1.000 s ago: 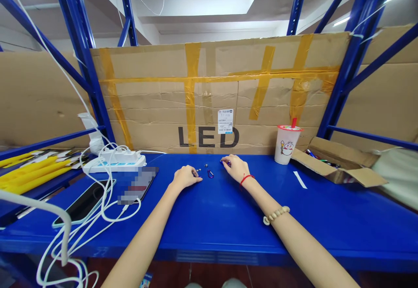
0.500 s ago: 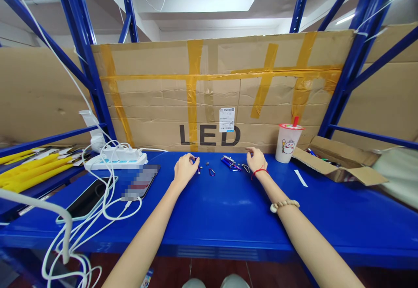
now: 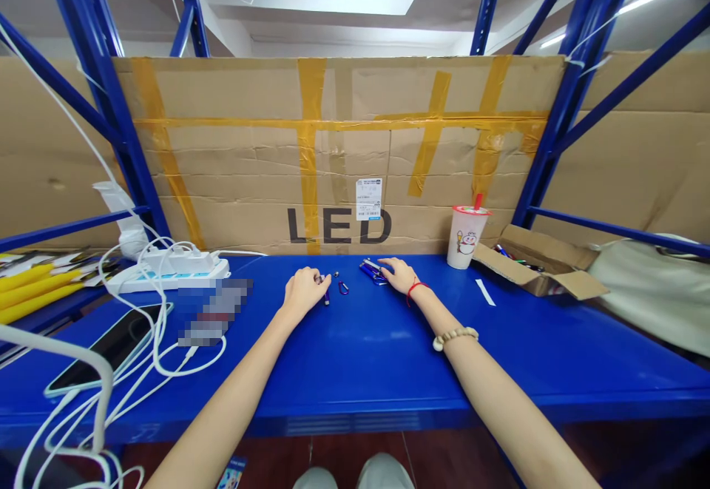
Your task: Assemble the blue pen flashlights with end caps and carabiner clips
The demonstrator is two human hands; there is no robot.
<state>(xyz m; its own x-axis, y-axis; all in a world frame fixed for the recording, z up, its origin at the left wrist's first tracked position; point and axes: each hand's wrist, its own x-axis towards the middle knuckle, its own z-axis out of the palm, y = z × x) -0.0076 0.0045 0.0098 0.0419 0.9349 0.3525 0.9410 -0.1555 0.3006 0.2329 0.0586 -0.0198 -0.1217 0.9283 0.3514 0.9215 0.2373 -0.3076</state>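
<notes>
Your left hand [image 3: 302,289] is curled, with the thumb and fingers near each other at a small, dark blue piece [image 3: 327,299]. The piece pokes out below your fingertips, but I can't tell if you pinch it tight. Your right hand [image 3: 400,277] reaches flat over the edge of a little blue heap [image 3: 370,270]. I can't tell if those fingers close on any of it.

The heap looks smooth and shiny, with long, thin shapes, deep blue with silvery bits. Between your hands lies a small blue loop [image 3: 343,288], longer than it is wide, with a hole in the middle. Just behind it sits a tiny shiny bit [image 3: 336,274].

All of this rests on a slick blue table [image 3: 366,356]. A thin red string [image 3: 416,291] and round, pale beads [image 3: 458,335] go around your right arm. Farther right are a flat white strip [image 3: 485,292], a white cup [image 3: 464,243] with a red straw, and an open cardboard box [image 3: 510,270]. Behind everything stands wrinkled brown cardboard [image 3: 249,171] with shiny yellow-brown tape.
</notes>
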